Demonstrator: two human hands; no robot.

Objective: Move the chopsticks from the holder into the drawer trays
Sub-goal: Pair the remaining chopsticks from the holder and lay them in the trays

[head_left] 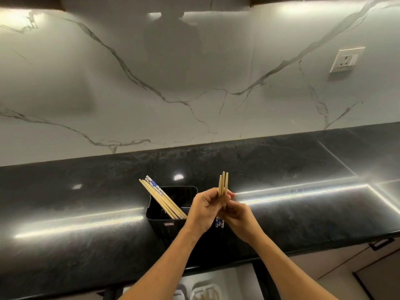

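Head: 2 hands (pixel 204 205) (pixel 237 215) around chopsticks (pixel 223 185)

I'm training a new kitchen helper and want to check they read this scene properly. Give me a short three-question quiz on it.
1. True or false: the black holder has leaning chopsticks in it.
2. The raised bundle of chopsticks is gripped by: A) the left hand only, B) the right hand only, C) both hands.
3. Where do the white trays show?

Key: 1 true; 2 C; 3 in the drawer below the counter edge.
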